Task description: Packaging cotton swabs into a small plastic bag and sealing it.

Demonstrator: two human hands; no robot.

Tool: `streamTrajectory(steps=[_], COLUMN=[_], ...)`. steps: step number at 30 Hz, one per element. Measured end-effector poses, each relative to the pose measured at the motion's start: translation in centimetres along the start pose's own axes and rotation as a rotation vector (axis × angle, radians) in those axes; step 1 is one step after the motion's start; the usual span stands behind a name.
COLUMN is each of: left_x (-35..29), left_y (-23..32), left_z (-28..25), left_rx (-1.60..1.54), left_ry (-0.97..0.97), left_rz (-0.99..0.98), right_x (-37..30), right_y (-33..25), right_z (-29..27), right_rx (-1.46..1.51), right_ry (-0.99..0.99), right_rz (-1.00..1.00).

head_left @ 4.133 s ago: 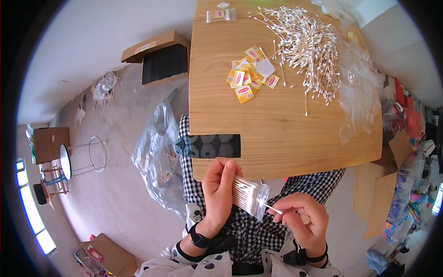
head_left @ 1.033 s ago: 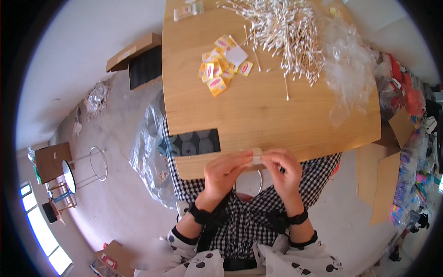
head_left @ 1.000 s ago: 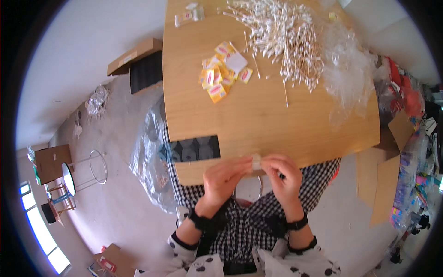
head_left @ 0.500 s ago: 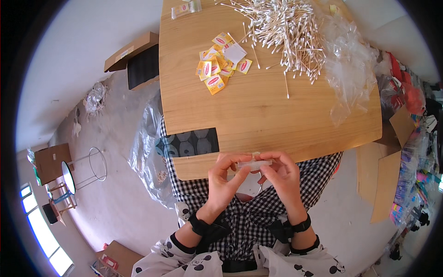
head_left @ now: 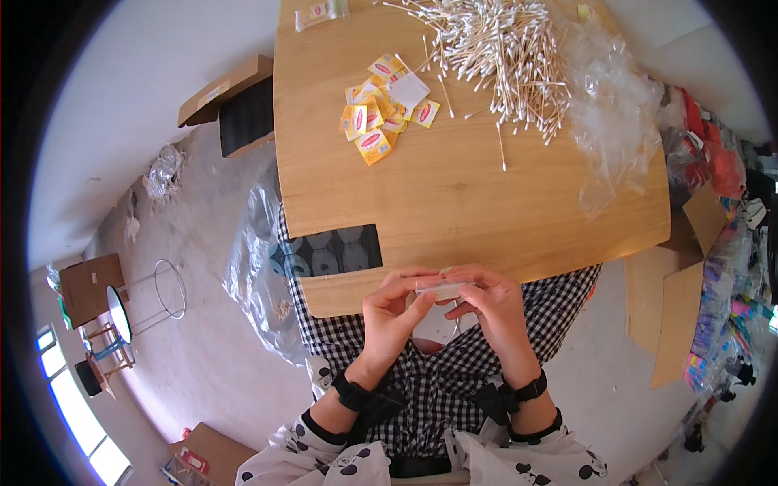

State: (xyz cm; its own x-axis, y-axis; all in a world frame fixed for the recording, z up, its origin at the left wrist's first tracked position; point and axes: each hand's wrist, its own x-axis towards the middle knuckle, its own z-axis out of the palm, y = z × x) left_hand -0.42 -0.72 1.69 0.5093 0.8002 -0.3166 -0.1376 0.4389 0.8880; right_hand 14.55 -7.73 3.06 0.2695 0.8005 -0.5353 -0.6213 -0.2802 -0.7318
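At the table's near edge, my left hand [head_left: 391, 314] and my right hand [head_left: 501, 309] pinch a small clear plastic packet [head_left: 442, 288] between thumbs and fingers. The packet lies sideways between them, and whatever it contains is too small to make out. Farther up the wooden table [head_left: 454, 202] is a loose heap of yellow and white printed cards [head_left: 374, 113]. To its right spreads a big pile of cotton swabs [head_left: 506, 57], with a few stray ones beside it. A small packed bag [head_left: 321, 13] rests at the far left corner.
Crumpled clear plastic [head_left: 616, 105] covers the table's right side. A dark patterned panel [head_left: 336, 249] sits at the left edge. Clear sheeting [head_left: 259, 267] hangs at the left, an open cardboard box [head_left: 668, 300] stands to the right, and a round stool [head_left: 120, 314] lies on its side.
The view has shifted slightly. Both hands keep hold of the packet in nearly the same place, with small movements of the fingers and thumbs.
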Motion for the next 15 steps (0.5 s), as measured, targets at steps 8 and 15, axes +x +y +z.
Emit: streamTrajectory(steps=[8, 15], left_x=[0.4, 0.5], left_y=[-0.2, 0.4], left_z=[-0.7, -0.7], left_rx=[-0.057, 0.001], left_ry=[-0.029, -0.062], left_rz=[-0.036, -0.031], right_x=[0.5, 0.6], right_y=[0.1, 0.3], right_z=[-0.5, -0.8], right_rx=[-0.044, 0.052], right_ry=[-0.038, -0.056], right_rz=[0.001, -0.035])
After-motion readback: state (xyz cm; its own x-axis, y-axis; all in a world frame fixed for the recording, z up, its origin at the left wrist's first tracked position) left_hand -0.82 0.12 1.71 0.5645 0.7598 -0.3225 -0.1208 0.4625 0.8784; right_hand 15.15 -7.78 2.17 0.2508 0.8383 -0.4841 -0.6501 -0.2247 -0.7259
